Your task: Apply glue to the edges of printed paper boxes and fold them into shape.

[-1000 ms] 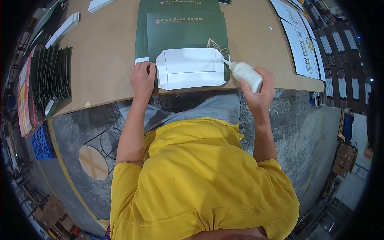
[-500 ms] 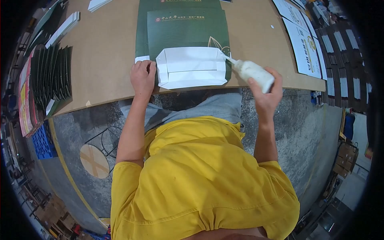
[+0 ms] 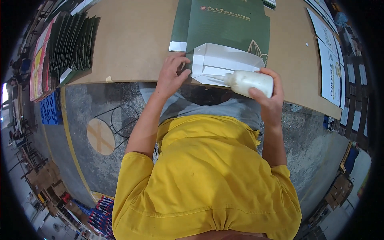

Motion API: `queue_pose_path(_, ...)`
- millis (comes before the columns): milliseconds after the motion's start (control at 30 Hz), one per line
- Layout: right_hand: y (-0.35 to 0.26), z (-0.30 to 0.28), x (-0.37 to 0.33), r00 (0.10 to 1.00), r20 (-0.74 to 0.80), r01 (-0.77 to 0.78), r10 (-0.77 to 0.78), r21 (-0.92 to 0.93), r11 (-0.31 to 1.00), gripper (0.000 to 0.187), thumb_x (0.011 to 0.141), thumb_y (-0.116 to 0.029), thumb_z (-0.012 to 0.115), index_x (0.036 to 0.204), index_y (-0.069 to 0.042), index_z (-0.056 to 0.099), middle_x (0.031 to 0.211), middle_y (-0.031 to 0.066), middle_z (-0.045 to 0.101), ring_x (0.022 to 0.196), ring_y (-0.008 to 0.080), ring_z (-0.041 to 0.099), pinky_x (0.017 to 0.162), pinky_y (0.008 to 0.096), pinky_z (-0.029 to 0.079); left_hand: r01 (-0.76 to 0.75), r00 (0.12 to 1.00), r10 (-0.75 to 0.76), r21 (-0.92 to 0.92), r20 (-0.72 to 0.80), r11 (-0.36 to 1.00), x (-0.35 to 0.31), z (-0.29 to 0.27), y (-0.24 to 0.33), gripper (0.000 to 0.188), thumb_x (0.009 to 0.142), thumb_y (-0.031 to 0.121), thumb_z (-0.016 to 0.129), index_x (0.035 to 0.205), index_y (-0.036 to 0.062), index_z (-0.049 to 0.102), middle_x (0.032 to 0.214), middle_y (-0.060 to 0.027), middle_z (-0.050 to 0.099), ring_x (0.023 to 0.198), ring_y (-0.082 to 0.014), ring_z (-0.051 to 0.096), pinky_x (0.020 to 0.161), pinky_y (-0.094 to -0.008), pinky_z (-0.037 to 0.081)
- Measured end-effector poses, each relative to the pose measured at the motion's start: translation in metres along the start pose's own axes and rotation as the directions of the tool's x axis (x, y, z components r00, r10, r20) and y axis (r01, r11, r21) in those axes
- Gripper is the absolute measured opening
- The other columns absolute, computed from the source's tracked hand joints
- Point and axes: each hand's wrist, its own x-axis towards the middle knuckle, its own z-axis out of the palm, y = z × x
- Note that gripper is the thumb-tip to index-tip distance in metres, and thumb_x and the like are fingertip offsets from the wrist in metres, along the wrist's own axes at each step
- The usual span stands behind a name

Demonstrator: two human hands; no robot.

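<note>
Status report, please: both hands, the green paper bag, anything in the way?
Right hand gripping white squeeze bottle. Left hand open at left edge of green paper bag. Bottle partly covering bag's white bottom.

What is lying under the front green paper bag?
At the left edge of the front bag, more green paper with a white strip shows; the rest is covered.

A tan tabletop (image 3: 136, 40) carries a green bag (image 3: 228, 30), its white base spread open near the front edge; this overlaps another green bag (image 3: 179, 28) beneath; white printed sheets (image 3: 330, 48) lie along the right side, a small white disc (image 3: 307, 45) near them; folded green bags (image 3: 76, 38) stand at left beside a pink-and-yellow bundle (image 3: 42, 56), which perhaps overhangs the edge.
</note>
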Motion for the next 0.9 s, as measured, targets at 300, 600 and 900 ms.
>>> queue_pose_path(300,-0.014,0.036,0.027,0.938,0.277,0.309,-0.207,-0.402,0.862,0.047,0.065,-0.013,0.077,0.107,-0.005,0.057,0.101,0.0099,0.056,0.09,0.024,0.059,0.078,0.0343,0.049,-0.018,0.993,0.019,-0.011,0.117,1.0,-0.001,-0.005,-0.002,0.031,0.074,0.006,0.069,0.103,0.0106,0.061,0.125,-0.0121,0.051,0.116,-0.0326,0.045,0.095,-0.0385,0.042)
queue_pose_path(600,-0.017,0.046,0.035,0.858,0.392,0.484,-0.332,-0.404,0.776,0.042,0.066,-0.012,0.077,0.103,-0.005,0.057,0.098,0.0105,0.058,0.085,0.0268,0.06,0.074,0.0341,0.05,0.019,0.989,-0.014,-0.033,0.144,0.999,-0.001,-0.008,0.002,0.03,0.076,0.004,0.069,0.104,0.0102,0.061,0.128,-0.0105,0.049,0.121,-0.0293,0.043,0.1,-0.0371,0.039)
queue_pose_path(900,-0.017,0.039,0.035,0.845,0.444,0.49,-0.298,-0.419,0.765,0.041,0.068,-0.01,0.076,0.104,-0.005,0.057,0.1,0.0102,0.057,0.089,0.0224,0.057,0.077,0.0317,0.047,-0.005,0.993,0.009,-0.035,0.119,0.999,-0.001,-0.006,-0.002,0.031,0.074,0.006,0.069,0.103,0.0103,0.06,0.127,-0.0117,0.05,0.117,-0.0326,0.044,0.096,-0.0383,0.042)
